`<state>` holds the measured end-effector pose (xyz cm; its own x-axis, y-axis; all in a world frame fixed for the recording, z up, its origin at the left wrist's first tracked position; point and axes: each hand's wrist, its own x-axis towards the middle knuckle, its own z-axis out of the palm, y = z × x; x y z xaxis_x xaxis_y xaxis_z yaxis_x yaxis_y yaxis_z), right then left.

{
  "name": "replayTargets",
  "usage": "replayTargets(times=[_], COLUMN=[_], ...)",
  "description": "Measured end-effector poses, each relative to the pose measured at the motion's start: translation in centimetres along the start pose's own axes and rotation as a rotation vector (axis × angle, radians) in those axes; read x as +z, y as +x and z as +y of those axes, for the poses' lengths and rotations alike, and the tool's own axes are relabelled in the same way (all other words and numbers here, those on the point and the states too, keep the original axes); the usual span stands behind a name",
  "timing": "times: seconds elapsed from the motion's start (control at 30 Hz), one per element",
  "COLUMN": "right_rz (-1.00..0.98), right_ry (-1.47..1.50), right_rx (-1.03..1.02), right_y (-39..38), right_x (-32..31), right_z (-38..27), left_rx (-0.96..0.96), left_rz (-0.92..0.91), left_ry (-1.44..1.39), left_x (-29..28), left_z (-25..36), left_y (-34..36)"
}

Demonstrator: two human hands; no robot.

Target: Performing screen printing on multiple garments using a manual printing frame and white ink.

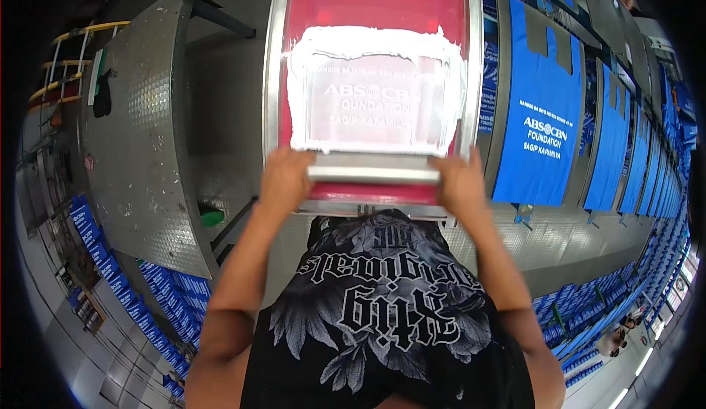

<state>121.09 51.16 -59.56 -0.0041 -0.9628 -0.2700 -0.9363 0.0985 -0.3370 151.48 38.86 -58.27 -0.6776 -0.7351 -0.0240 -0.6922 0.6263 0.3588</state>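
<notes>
A metal-edged printing screen (pixel 273 85) with red mesh lies in front of me. White ink (pixel 371 40) forms a thick uneven border on the mesh, around a paler middle with lettering. A wide squeegee (pixel 373 174) lies crosswise at the near side of the ink. My left hand (pixel 287 181) is closed around its left end, and my right hand (pixel 461 185) grips the right end. Both arms reach forward, one on each side of my black printed shirt. The squeegee's lower edge and what lies under the screen are hidden.
Right of the screen, blue printed bag-shaped pieces (pixel 535 115) lie in a row on grey boards. A scuffed metal table (pixel 140 130) stands at left, a dark cloth (pixel 103 94) on it. More blue printed pieces (pixel 176 291) fill racks lower left. A green object (pixel 212 218) sits beside the table.
</notes>
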Motion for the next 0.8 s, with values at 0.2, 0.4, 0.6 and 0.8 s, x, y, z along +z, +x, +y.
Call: replayTargets(times=[0.2, 0.4, 0.6, 0.8], right_rz=[0.022, -0.024, -0.103, -0.013], right_ry=[-0.098, 0.005, 0.102, 0.036], right_rx=[0.045, -0.033, -0.148, -0.159], right_y=[9.7, 21.3, 23.4, 25.2], right_x=[-1.8, -7.3, -13.3, -11.8], right_z=[3.3, 7.9, 6.9, 9.5], left_rx=[-0.115, -0.171, -0.178, -0.497], left_rz=[-0.052, -0.189, 0.135, -0.199], left_ry=[0.027, 0.089, 0.032, -0.237], left_x=[-1.3, -3.5, -6.7, -6.0], left_z=[-2.2, -5.0, -5.7, 1.9], left_y=[10.1, 21.7, 20.6, 6.3])
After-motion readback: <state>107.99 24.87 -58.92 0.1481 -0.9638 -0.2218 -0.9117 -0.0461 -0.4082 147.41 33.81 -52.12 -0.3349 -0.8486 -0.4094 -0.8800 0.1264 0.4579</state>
